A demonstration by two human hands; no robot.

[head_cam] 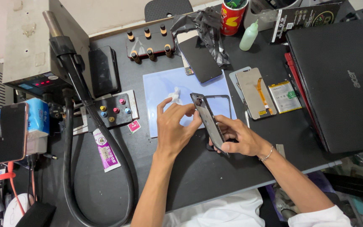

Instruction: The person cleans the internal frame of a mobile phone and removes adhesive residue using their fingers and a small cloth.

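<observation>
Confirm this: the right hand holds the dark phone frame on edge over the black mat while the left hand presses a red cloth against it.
Not quite. In the head view the right hand does hold the dark phone frame on edge over the black mat, but the wad in the left hand is a white cloth, not red.

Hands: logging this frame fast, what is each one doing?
Left hand: closed on a white wipe, touching the phone.
Right hand: closed on the phone, held on edge over the mat.
</observation>
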